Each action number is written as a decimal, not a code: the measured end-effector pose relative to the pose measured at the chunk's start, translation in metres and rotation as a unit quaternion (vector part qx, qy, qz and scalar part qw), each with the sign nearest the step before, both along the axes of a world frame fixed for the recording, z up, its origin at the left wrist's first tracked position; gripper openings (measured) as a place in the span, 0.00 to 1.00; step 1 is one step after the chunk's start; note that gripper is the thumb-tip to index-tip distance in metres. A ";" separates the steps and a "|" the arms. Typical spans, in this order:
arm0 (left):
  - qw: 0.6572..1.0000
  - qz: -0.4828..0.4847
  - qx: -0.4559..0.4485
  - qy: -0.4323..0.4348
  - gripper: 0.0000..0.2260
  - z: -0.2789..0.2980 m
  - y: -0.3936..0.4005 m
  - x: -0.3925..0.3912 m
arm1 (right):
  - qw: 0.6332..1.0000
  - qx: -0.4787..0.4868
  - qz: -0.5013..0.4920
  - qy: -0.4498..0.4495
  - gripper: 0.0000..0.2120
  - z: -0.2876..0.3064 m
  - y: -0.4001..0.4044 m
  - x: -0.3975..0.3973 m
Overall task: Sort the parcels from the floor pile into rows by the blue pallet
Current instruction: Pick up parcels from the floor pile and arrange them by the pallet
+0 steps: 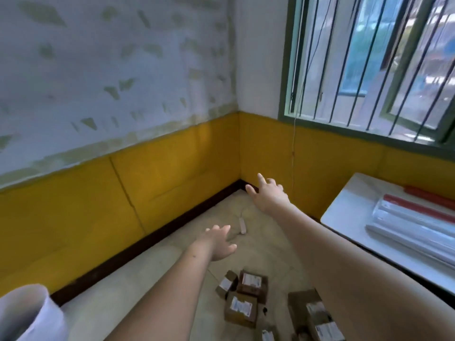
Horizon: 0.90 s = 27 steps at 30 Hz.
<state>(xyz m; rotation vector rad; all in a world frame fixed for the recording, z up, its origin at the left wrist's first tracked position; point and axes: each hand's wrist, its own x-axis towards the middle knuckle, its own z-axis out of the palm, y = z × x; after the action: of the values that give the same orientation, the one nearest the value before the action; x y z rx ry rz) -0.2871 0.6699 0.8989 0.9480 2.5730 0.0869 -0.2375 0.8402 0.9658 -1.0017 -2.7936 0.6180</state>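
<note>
Both hands empty, fingers spread: left hand (219, 242) and right hand (269, 193) reach out over the beige floor (152, 274), well above the small brown cardboard parcels with white labels (242, 297) piled at the bottom of view; blue pallet not in view. Best move, I'd judge: drop the hands to the pile, take one parcel at a time by its sides, label up. No open containers; parcels closed, contents unseen; white table (349, 212) at right carries clear rolled sheets with red ends (416, 222).

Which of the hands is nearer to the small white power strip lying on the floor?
Left. The left hand hovers open just beside the power strip, on its left. The right hand is open too, reaching farther toward the wall corner beyond it.
</note>
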 end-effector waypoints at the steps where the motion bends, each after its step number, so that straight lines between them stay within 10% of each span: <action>1: 1.000 0.002 -0.007 -0.012 0.33 -0.018 0.008 -0.023 | 1.000 -0.005 0.000 -0.006 0.33 -0.019 0.005 -0.022; 9: 0.993 0.024 -0.069 -0.096 0.33 -0.260 0.049 -0.206 | 0.997 -0.033 -0.007 -0.064 0.31 -0.277 0.059 -0.173; 20: 0.952 0.168 -0.004 -0.256 0.38 -0.752 0.073 -0.341 | 0.977 -0.093 0.074 -0.179 0.32 -0.803 0.103 -0.291; 27: 0.646 0.524 0.143 -0.536 0.15 -0.929 0.098 -0.331 | 0.964 -0.066 0.070 -0.249 0.42 -1.009 0.101 -0.327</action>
<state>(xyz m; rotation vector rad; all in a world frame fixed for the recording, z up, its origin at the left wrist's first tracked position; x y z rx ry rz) -0.6176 0.7675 -0.0298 -0.5933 1.5606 1.0309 -0.5641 0.9416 -0.0434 -1.1260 -3.3241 0.6522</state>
